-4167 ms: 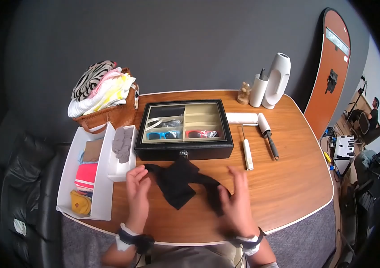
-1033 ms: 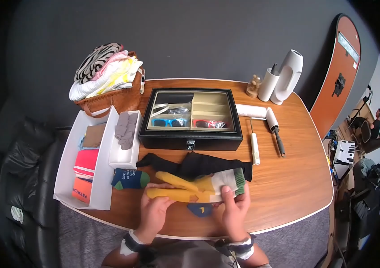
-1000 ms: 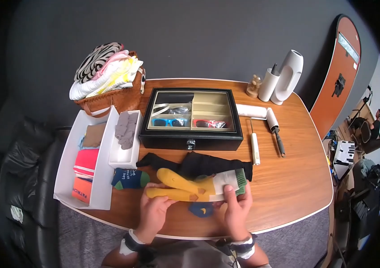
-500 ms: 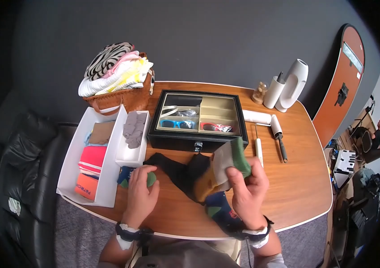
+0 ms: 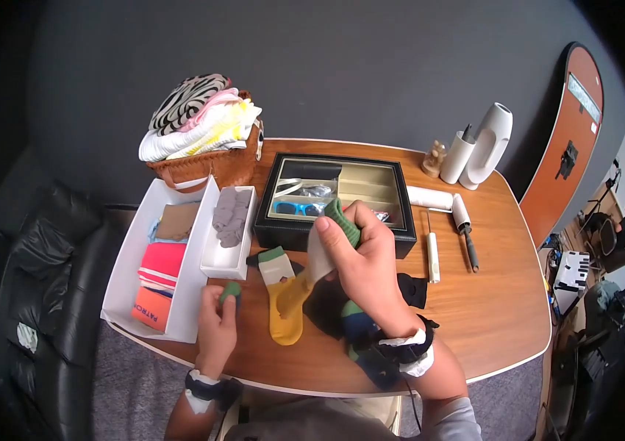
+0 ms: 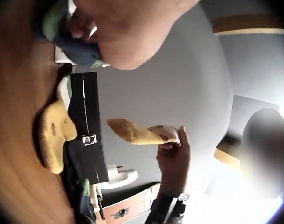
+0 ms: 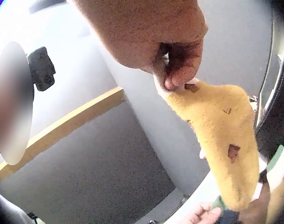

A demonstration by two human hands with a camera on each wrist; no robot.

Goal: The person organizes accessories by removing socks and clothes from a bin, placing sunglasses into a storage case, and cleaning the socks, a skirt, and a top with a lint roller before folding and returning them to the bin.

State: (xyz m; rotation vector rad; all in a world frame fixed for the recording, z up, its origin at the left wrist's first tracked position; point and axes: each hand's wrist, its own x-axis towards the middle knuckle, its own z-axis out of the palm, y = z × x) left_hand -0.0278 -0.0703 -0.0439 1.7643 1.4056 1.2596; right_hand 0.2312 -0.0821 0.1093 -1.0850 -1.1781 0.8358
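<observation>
Yellow, blue socks in curled hands

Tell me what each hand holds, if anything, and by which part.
Right hand: a yellow sock, by the cuff end. Left hand: a blue sock, pinched at a green part.

"PATRO" reads on the orange folded cloth.

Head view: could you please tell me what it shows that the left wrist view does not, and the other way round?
Only the head view shows the brown basket, the blue sunglasses and the folded pink cloth.
Only the left wrist view shows the metal clasp.
Both show the black case, the right hand holding a yellow sock, and another yellow sock on the table.
</observation>
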